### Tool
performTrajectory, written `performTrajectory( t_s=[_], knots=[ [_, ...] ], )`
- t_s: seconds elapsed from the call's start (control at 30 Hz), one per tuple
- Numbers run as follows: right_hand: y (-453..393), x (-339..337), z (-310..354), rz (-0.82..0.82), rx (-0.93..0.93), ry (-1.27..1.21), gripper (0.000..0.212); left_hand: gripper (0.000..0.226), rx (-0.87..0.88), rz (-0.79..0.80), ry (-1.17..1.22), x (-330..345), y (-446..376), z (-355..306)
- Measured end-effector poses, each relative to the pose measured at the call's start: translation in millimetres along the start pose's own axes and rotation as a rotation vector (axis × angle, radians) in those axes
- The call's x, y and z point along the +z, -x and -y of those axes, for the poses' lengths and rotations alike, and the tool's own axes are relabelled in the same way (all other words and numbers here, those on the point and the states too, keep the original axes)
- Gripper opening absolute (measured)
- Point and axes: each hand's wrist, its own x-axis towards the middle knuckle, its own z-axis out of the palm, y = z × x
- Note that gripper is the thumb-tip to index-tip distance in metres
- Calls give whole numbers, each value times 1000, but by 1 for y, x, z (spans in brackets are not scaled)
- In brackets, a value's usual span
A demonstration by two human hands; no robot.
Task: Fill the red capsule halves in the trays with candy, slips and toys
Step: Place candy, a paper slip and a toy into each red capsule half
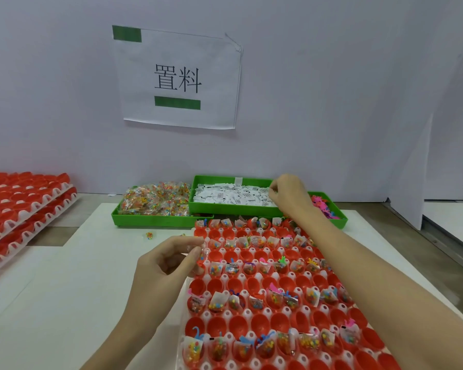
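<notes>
White counter (64, 303): capsule tray (278, 279) centred. L hand (166, 263) at tray's left edge, clear candy packet (202, 253) pinched. R hand (288, 194) behind tray, fingers curled over slips (233, 196) in green bin (198, 206); grip can't be told.

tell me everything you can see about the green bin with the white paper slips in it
The green bin is a shallow rectangular tray of what looks like moulded plastic, with low upright walls. It sits level at the back of the table against the white wall, raised above the candy bin on its left and the toy bin on its right, seemingly resting on them. Small white printed slips fill it. The right hand reaches into its right end, fingers curled at the slips.
</notes>
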Motion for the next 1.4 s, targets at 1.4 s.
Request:
performTrajectory(
  t_s=[1.4],
  knots=[
    [85, -44, -52, -36, 212, -474, 15, 23, 110, 215, -17, 22, 26, -21]
  ],
)
